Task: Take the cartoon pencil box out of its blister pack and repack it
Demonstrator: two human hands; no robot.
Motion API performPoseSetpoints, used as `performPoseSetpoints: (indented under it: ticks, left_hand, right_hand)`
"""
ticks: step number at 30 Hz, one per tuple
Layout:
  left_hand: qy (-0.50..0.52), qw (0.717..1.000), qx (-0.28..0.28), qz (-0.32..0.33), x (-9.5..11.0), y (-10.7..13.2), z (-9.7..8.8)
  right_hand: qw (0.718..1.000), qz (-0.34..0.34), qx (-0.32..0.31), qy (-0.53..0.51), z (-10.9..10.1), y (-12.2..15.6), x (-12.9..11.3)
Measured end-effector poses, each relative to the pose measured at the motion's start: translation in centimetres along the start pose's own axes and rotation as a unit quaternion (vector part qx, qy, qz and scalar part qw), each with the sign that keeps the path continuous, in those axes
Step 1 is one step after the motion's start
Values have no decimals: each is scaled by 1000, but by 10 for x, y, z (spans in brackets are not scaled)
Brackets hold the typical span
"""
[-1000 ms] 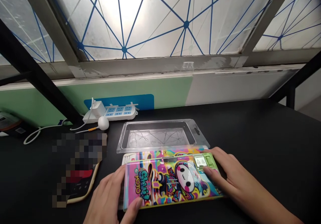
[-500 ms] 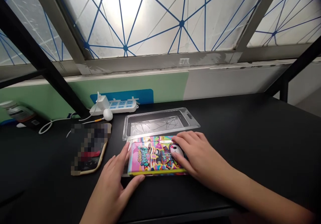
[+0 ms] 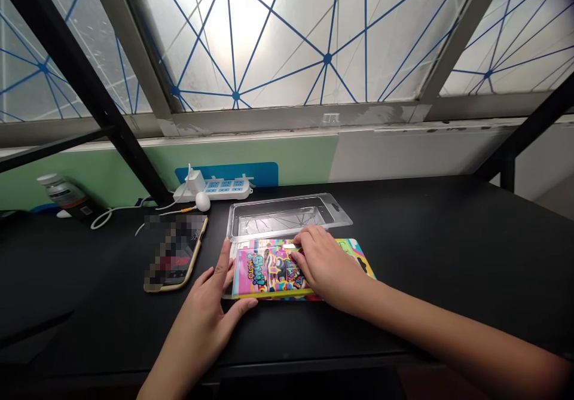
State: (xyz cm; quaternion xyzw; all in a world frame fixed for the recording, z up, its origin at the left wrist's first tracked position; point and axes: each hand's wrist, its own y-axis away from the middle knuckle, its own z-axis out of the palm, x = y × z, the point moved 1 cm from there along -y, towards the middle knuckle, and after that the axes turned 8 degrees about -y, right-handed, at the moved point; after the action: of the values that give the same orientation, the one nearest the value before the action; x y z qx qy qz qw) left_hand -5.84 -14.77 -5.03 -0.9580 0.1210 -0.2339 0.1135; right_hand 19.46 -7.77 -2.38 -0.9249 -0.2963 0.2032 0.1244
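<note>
A flat, brightly printed pack [image 3: 255,277] with cartoon figures and lettering lies on the black desk, a yellow strip along its front edge. Another colourful printed layer [image 3: 356,253] shows beyond its right part, under my right hand. My left hand [image 3: 208,310] is at the pack's left end, thumb and forefinger spread apart, thumb tip at the front-left corner. Its other fingers are partly hidden by the pack's edge. Bent over the top of the pack, my right hand [image 3: 329,265] presses fingertips and thumb close together on its surface. What lies under the palm is hidden.
Just behind the pack lies a clear plastic tray [image 3: 287,217]. A phone [image 3: 177,253] in a beige-edged case is at left. Farther back are a white power strip [image 3: 228,189] with cables and a bottle [image 3: 65,192]. Black frame bars [image 3: 134,167] flank the desk [image 3: 439,256].
My right hand has slid left along the pack from its right end, and its fingers have drawn in. The printed right part now shows. My left hand stays at the left end.
</note>
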Motion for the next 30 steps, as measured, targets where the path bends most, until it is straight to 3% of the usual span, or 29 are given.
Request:
performPoseSetpoints:
  ticks: [11,16,19,23,26,30]
  left_hand:
    - [32,999,-2,-14,7,-2,-8]
    - [86,996,-30,4,-4,-2,-9]
    - [78,997,-21,-7,-14,-1,-6]
    - [72,997,-17,-10,-22,2,-5]
    - [53,998,-22,-29,-20,2,-5]
    - [16,998,-17,-63,-12,-1,-4]
  right_hand:
    - [992,-57,112,-16,-9,-3,0]
    - [968,-183,165,-39,-35,20,-13]
    - [974,-200,74,-81,-58,37,-14]
    - [974,-152,-67,-157,-80,57,5]
    - [967,-72,-136,-201,-82,69,33]
    - [961,51,-164,-216,-68,85,68]
